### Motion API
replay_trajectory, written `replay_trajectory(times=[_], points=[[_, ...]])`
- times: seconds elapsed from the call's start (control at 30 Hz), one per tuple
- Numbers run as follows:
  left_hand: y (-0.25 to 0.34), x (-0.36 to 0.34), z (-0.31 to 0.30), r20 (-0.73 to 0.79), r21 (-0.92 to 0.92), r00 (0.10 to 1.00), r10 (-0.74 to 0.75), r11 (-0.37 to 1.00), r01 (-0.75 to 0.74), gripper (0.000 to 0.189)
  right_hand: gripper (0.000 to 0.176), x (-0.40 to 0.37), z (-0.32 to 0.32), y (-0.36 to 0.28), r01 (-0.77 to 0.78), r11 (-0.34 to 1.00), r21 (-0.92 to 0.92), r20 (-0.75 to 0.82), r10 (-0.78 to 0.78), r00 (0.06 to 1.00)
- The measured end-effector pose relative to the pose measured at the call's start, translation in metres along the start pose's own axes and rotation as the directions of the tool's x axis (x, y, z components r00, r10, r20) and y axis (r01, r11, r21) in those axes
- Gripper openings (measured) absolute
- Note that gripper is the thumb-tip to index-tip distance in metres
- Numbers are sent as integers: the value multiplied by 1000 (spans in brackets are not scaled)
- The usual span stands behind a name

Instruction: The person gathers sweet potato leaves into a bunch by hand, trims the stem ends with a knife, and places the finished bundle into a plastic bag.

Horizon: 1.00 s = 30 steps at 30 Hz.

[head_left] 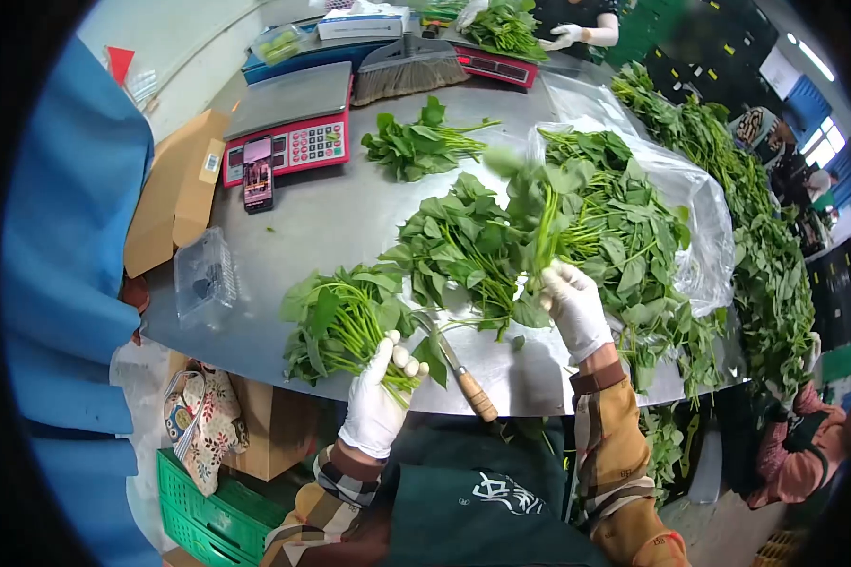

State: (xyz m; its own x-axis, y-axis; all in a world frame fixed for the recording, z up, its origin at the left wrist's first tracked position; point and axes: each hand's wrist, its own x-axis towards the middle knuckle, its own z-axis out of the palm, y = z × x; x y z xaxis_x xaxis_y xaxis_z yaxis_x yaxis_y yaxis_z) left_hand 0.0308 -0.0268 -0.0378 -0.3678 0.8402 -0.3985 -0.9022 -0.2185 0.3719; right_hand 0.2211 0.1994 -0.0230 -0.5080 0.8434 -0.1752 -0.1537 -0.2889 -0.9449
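My left hand (373,402), in a white glove, is closed around the stems of a bunch of leafy greens (336,321) at the table's front edge. My right hand (574,304), also gloved, grips a smaller bundle of green stems (546,222), held upright with its leafy top blurred. Between the hands lies a sickle (477,395) with a wooden handle, its blade partly covered by leaves. Behind it a pile of loose greens (463,236) spreads over the metal table. More greens (624,227) rest on a clear plastic bag (714,222) to the right.
A red scale (288,94) with a phone (257,175) leaning on it stands back left, near a brush head (407,71). A clear plastic box (206,274) sits at the left edge. Another person's gloved hand (567,36) works at the far end; a co-worker (808,444) is at right.
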Motion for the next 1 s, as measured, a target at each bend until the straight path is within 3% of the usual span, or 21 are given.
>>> replay_trajectory(times=[0.07,0.23,0.33,0.37,0.47,0.5,0.6,0.63,0.73,0.83,0.93,0.97,1.0], points=[[-1,0,4,-16,22,1000,-16,1000,17,18,10,-10,-2,7,-82,978,-191,-39,76,996],[-6,4,17,13,124,1000,11,992,-12,15,9,-37,14,16,-53,982,-183,27,59,998],[-9,10,27,78,236,995,60,969,-77,12,11,-48,28,23,19,932,-361,30,-9,1000],[-10,12,35,103,298,991,85,948,-113,12,15,-49,30,32,22,967,-253,53,-9,999],[-22,21,41,116,378,981,157,906,-190,17,18,-59,42,35,76,879,-470,71,-48,996],[-28,25,40,110,413,971,212,879,-239,18,18,-64,47,30,85,763,-641,50,-69,996],[-36,27,40,139,507,939,314,792,-340,23,17,-69,55,28,261,634,-728,177,-194,965],[-38,28,39,157,533,928,337,762,-367,25,17,-71,59,22,303,618,-726,220,-210,953],[-36,28,34,158,565,943,294,756,-331,24,17,-75,66,6,3,752,-659,91,76,993],[-35,27,32,123,560,962,242,784,-269,24,15,-71,66,1,-208,851,-483,116,298,948],[-40,23,36,105,483,946,307,816,-318,22,15,-69,60,24,-71,936,-345,111,116,987],[-41,23,38,69,471,938,341,817,-332,21,17,-62,57,44,9,968,-249,64,7,998],[-42,24,39,32,459,927,375,818,-347,20,17,-62,54,48,6,962,-273,8,-4,1000]])
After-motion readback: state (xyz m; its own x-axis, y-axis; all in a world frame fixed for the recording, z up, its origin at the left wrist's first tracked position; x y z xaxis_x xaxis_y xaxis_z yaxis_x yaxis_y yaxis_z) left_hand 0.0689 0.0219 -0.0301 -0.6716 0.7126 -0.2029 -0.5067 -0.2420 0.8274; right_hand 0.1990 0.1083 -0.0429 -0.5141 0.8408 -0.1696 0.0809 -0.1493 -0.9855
